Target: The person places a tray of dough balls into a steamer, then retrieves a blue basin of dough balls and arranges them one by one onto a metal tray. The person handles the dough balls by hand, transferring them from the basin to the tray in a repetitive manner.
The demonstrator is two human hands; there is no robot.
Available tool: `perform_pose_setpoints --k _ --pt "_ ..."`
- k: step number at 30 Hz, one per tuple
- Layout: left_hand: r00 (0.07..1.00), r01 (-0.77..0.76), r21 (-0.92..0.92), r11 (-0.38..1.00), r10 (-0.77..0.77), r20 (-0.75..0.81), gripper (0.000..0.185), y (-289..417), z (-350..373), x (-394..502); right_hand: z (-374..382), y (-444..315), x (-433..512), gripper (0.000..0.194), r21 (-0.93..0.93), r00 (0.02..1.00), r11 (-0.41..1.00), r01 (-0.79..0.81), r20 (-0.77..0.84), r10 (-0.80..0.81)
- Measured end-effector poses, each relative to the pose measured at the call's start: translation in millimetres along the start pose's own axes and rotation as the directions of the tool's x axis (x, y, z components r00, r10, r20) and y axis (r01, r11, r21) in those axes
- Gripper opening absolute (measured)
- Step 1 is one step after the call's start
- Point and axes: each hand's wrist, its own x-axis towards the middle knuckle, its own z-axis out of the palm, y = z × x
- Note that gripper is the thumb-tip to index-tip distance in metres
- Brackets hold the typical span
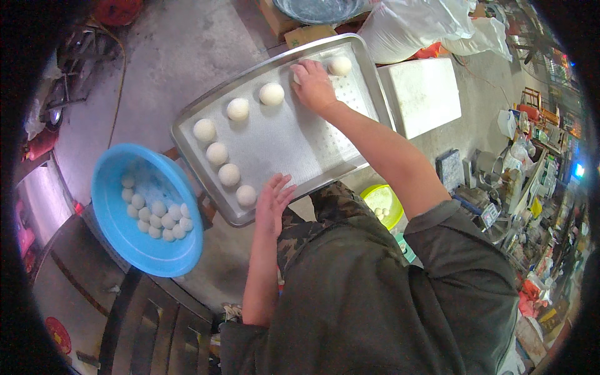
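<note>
Before me lies a rectangular metal tray, with white, powder-dusted, dough-like balls in a row along its far side and another down its left side. My right hand curls over a white ball in the far row, mostly covered by the fingers. To its right is a corner ball; to its left is another ball. My left hand hovers at the tray's near edge, fingers apart and holding nothing. The nearest ball sits just left of it.
A blue plastic basin with many white balls stands left of the tray. A yellow-green bowl holds several smaller balls on the right. Beyond are a white foam box, stuffed white sacks and a dark round basin. Clutter lines the right.
</note>
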Motion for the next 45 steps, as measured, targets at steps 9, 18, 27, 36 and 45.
perform_pose_setpoints --k 9,18,27,36,45 --pt "1.000 -0.020 0.024 1.000 0.021 -0.006 0.060 10 0 -6 -14 -11 -1 0.055 -0.041 0.997 0.999 -0.033 0.062 0.035" --pt "0.999 -0.044 0.029 0.999 0.044 -0.002 0.066 18 -3 -17 17 -62 -2 0.054 0.055 0.957 0.974 0.221 0.179 -0.227" --pt "0.997 -0.073 -0.017 0.997 0.073 -0.002 0.066 20 -8 -22 27 -71 4 0.052 0.035 0.983 0.994 0.104 0.145 -0.108" --pt "0.996 -0.077 -0.023 0.997 0.076 -0.049 0.059 29 -22 -29 23 -83 4 0.057 0.048 0.991 0.994 0.099 0.085 -0.102" --pt "0.950 -0.257 0.147 0.955 0.278 -0.142 0.056 69 -55 -83 64 -158 12 0.045 0.121 0.954 0.959 0.256 0.131 -0.271"
